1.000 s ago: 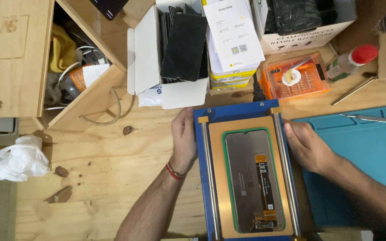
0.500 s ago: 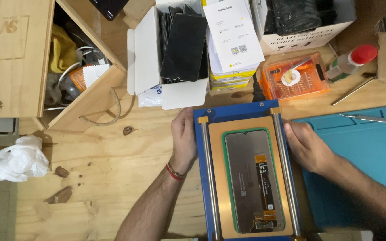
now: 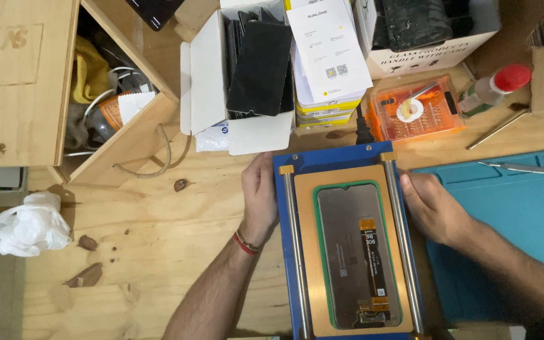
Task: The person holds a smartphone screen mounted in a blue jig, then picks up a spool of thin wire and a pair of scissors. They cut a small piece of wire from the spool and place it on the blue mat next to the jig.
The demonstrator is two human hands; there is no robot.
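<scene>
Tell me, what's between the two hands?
In the head view, the blue machine sits between the left hand and right hand, with a phone screen lying on it.

white plastic bag (image 3: 29,223) far left; orange screwdriver case (image 3: 418,108), red-capped bottle (image 3: 491,88) top right.

Blue frame (image 3: 347,157) btm — cut off.

two hands (image 3: 259,198), one phone screen (image 3: 357,255), perhaps four boxes (image 3: 234,88)
</scene>
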